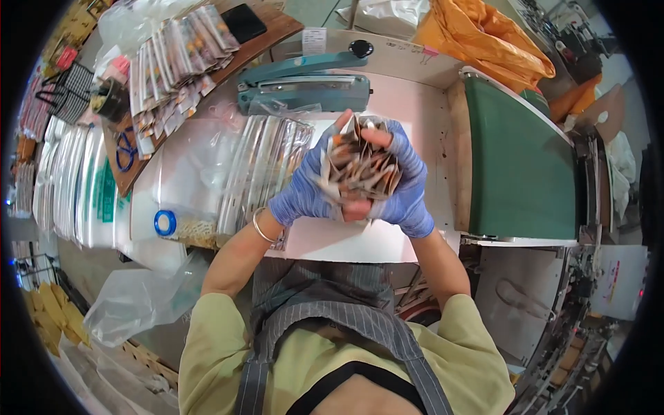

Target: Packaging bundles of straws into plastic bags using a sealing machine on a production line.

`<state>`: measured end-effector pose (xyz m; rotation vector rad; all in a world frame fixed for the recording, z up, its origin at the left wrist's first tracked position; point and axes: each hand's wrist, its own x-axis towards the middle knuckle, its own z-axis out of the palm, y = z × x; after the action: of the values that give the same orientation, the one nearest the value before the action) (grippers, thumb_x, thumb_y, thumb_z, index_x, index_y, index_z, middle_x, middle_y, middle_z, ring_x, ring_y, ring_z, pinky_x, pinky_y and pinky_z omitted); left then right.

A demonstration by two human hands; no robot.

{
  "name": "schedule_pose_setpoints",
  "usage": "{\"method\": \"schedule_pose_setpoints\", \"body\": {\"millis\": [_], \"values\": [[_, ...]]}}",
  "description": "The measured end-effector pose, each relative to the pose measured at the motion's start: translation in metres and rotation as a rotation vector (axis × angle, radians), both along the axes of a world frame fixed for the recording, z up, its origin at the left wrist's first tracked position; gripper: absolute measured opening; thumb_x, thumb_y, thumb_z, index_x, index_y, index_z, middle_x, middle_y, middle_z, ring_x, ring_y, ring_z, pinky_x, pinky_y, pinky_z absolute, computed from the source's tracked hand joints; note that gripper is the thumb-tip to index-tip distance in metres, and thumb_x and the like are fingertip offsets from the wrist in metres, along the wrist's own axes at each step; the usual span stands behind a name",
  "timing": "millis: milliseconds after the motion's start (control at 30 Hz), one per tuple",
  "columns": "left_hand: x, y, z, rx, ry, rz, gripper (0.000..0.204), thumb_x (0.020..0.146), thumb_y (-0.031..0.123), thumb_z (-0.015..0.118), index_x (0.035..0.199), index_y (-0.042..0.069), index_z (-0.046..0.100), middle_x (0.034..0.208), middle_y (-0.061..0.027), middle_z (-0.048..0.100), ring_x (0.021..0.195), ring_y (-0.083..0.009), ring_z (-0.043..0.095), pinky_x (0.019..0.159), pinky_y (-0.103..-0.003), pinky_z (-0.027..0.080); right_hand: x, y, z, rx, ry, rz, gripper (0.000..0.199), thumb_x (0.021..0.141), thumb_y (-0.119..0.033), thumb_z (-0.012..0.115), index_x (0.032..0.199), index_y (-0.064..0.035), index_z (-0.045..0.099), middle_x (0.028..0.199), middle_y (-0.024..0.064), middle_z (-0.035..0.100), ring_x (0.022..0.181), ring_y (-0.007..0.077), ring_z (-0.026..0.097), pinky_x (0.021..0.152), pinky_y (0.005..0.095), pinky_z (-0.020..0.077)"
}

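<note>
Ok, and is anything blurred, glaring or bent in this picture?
Head view: the packets between the left hand and right hand look smeared, probably by motion; head view: whitish glare streaks the plastic-wrapped stacks at left; head view: the green panel's outer edge bows, and the corners go black.

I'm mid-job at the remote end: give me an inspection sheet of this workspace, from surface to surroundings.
Surface: white worktop, bare nearest the person.
Job's things: bundle of small packets, blurred, above the worktop; stacked clear-plastic sleeves to its left.
Clutter: black phone and fanned packets on a brown board; blue ring at left.
Hands: left hand and right hand grip the bundle from both sides; blue coverings, fingertips bare.
Cables: nothing seen clearly.
Surroundings: teal sealer-like device behind; green panel at right; orange bag beyond.
</note>
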<state>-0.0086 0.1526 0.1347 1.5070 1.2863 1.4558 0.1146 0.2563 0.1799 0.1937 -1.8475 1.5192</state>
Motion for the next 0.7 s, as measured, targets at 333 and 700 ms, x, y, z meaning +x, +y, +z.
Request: {"method": "schedule_pose_setpoints", "body": {"millis": [333, 700], "values": [[0.071, -0.112, -0.06, -0.369, -0.974, 0.659, 0.053, 0.075, 0.034, 0.062, 0.117, 0.006, 0.046, 0.111, -0.0076, 0.049, 0.102, -0.021, 0.05, 0.09, -0.031, 0.038, -0.034, -0.036, -0.094, -0.825, -0.677, 0.65, 0.026, 0.064, -0.01, 0.063, 0.088, 0.0003, 0.062, 0.085, 0.0081, 0.061, 0.077, 0.0151, 0.058, 0.075, 0.0258, 0.0452], [-0.008, -0.178, -0.039, -0.137, 1.082, 0.811, 0.023, 0.084, 0.012, 0.045, 0.106, 0.01, 0.053, 0.111, -0.0132, 0.051, 0.069, -0.0298, 0.057, 0.056, -0.037, 0.047, -0.109, -0.091, -0.144, -0.431, -0.711, 0.603, 0.041, 0.071, -0.017, 0.064, 0.107, 0.0005, 0.053, 0.096, 0.0069, 0.059, 0.09, 0.0154, 0.054, 0.081, 0.0252, 0.041]]}}
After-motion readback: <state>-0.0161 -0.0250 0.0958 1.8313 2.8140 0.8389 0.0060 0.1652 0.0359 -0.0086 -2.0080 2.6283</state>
